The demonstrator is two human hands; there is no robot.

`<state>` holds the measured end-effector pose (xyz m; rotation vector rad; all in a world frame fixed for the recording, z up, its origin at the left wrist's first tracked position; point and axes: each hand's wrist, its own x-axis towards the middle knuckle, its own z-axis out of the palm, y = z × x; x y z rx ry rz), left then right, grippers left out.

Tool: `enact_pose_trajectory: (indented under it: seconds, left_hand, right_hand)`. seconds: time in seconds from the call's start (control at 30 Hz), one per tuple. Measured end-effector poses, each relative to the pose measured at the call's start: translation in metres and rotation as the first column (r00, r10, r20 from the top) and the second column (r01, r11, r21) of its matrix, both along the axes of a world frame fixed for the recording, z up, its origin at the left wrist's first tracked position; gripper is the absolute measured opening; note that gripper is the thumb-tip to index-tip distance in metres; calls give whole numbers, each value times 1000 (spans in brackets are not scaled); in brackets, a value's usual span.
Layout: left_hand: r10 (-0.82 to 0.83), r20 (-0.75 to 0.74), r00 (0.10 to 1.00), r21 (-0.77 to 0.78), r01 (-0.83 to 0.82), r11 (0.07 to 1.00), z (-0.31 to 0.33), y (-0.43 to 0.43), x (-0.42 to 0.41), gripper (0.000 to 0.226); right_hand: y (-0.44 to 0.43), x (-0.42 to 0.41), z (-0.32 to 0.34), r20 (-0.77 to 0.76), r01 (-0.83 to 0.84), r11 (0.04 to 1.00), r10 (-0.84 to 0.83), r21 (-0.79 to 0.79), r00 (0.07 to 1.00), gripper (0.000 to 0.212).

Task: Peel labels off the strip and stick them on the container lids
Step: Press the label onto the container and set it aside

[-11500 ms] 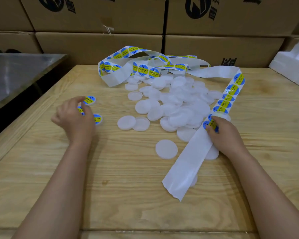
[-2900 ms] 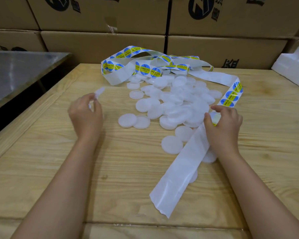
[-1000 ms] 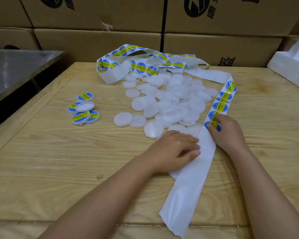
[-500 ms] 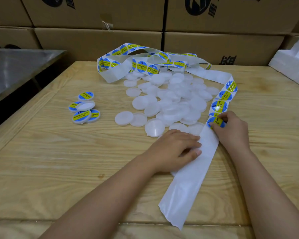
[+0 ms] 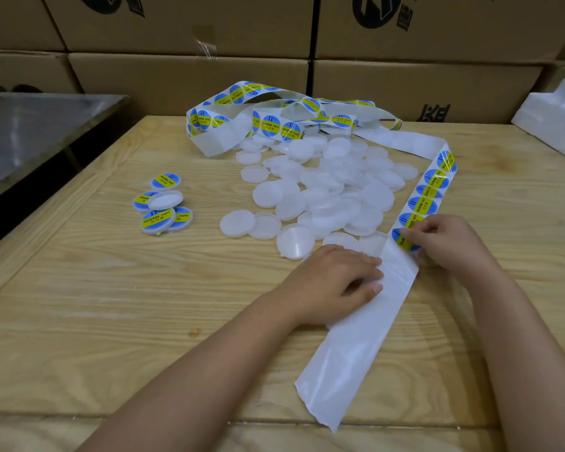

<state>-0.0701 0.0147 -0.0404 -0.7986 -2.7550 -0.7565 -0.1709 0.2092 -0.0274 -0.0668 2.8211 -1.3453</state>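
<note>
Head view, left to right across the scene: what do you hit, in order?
Steel table → labelled lids → blank lid pile → right hand, pinching a label → foam block. Left hand omitted: it overlaps the pile.

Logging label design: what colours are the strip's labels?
The labels are blue with a yellow band; head view.

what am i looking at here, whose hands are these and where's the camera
No machine here: a person works with bare hands, and the camera sits on their head, looking down. On the pale wooden table lie a heap of plain round white plastic lids, a few labelled lids at the left, and a long white backing strip carrying round blue and yellow labels. The left hand presses flat on the strip; the right hand pinches the nearest label to peel it.
</note>
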Motion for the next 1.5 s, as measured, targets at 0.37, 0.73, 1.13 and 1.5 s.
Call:
enact_pose_trajectory:
  seconds: [0.37,0.73,1.13,1.5]
  left_hand:
    - [-12,-27,1000,55,14,998,-2,-1,0,26]
    - [763,-104,637,184,-742,645,3,-44,-9,45]
    - [699,-96,709,94,-693,715,-4,-53,-12,56]
    - [268,482,834,792,-546,273,17,-48,-14,11]
  right_hand:
    - [16,2,10,268,-3,801,204,-599,942,44]
    - [0,7,14,193,187,657,-64,-730,979,5]
    - [-45,29,16,-36,50,641,-121,-766,992,5]
    - [-71,42,13,64,28,424,72,-905,995,15]
